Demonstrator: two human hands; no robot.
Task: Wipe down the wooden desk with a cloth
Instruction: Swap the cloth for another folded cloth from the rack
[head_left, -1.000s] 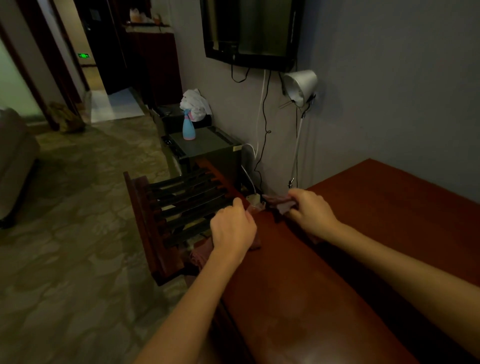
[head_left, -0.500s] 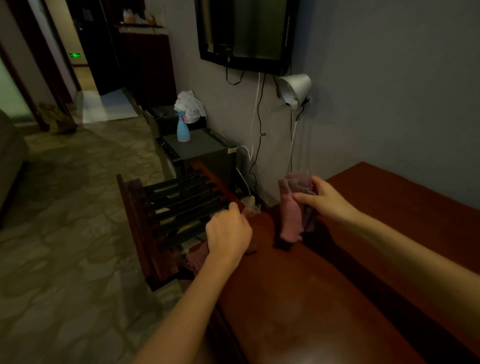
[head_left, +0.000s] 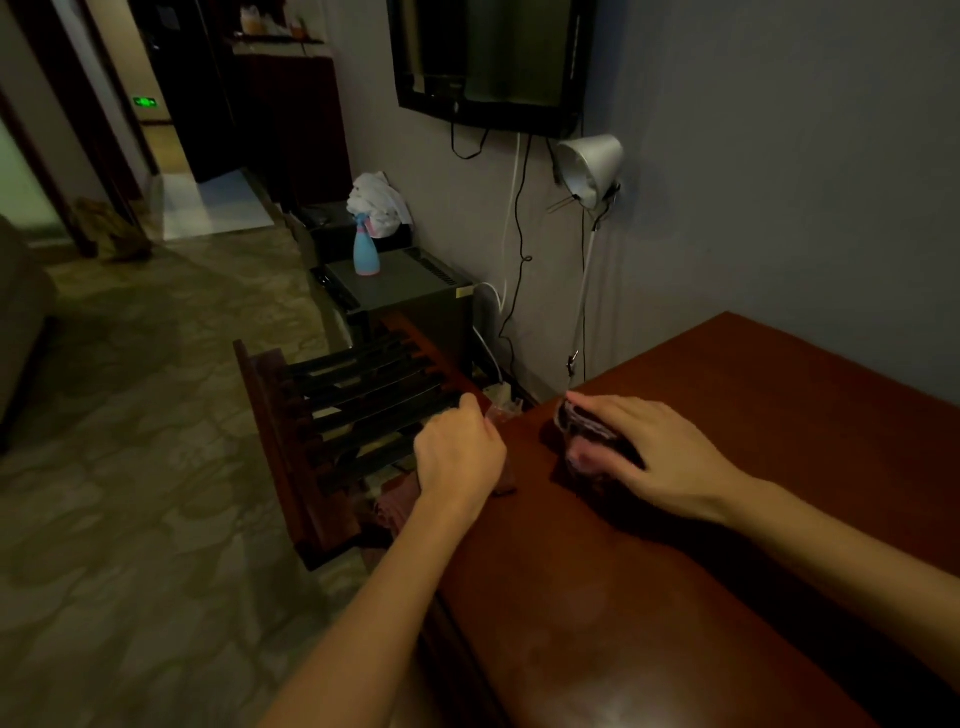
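Observation:
The reddish-brown wooden desk (head_left: 753, 395) fills the lower right. My right hand (head_left: 665, 457) lies flat with straight fingers on a folded pinkish cloth (head_left: 579, 452), pressing it onto the desk near the far left corner. My left hand (head_left: 460, 460) is a fist at the desk's left edge and grips dark red cloth (head_left: 397, 506) that hangs down over the side. A strip of bare wood shows between the two hands. I cannot tell whether both hands hold one piece of cloth.
A slatted wooden rack (head_left: 358, 405) stands close against the desk's left end. Behind it a dark box (head_left: 415, 293) carries a blue spray bottle (head_left: 366, 254). A silver lamp (head_left: 589, 161) and cables hang on the wall under the screen (head_left: 488, 57).
My right hand lifted the cloth's end off the desk, then brought it down folded and now presses it flat. The left hand kept its grip at the desk's edge.

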